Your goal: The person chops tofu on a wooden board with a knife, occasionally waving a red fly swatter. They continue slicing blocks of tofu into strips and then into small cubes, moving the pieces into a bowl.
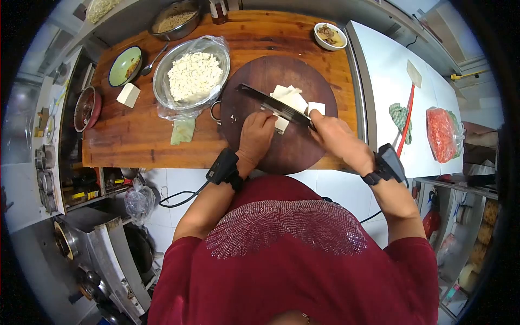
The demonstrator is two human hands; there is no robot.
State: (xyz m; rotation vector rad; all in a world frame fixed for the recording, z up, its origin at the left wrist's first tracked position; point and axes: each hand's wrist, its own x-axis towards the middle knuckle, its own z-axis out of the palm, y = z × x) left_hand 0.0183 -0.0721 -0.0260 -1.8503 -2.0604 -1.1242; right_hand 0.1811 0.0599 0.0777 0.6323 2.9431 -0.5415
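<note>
Knife in right hand over board.

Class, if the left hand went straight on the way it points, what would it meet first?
Probably the knife blade, just ahead of the left hand, though the gap's depth is unclear.

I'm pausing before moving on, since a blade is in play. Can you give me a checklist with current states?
1. Right hand gripping the cleaver at its handle: ok.
2. Left hand well clear of the blade: not ok, fingertips are right beside it.
3. White slices resting on the round board: ok.
4. Blade edge cut fully through: cannot tell, the blade hides it.
5. Board secured against slipping: cannot tell, its underside is hidden.
6. Lined bowl standing upright: ok.
</note>
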